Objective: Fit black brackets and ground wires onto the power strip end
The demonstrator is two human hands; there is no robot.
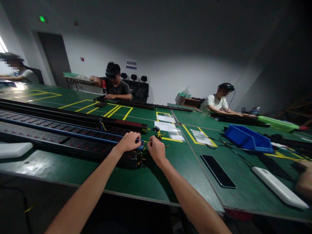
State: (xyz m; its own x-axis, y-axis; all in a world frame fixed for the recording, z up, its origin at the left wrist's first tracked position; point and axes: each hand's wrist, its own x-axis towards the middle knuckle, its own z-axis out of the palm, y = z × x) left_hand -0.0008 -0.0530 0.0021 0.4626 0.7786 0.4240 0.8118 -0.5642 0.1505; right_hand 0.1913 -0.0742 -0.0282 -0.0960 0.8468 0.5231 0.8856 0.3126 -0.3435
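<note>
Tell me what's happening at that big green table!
A person's left hand rests on the end of a long black strip. The right hand is just beside that end, fingers curled; whether it holds anything is hard to see. Across the green table, another person holds a red tool. A phone lies to the right.

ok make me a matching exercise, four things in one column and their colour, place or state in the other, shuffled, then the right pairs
1. smartphone
2. parts bin
3. long shallow tray
4. wearer's left hand

A. blue
B. at one end of the long dark strips
C. dark upper face, lying flat
D. bright green

Pairs: 1-C, 2-A, 3-D, 4-B
</note>
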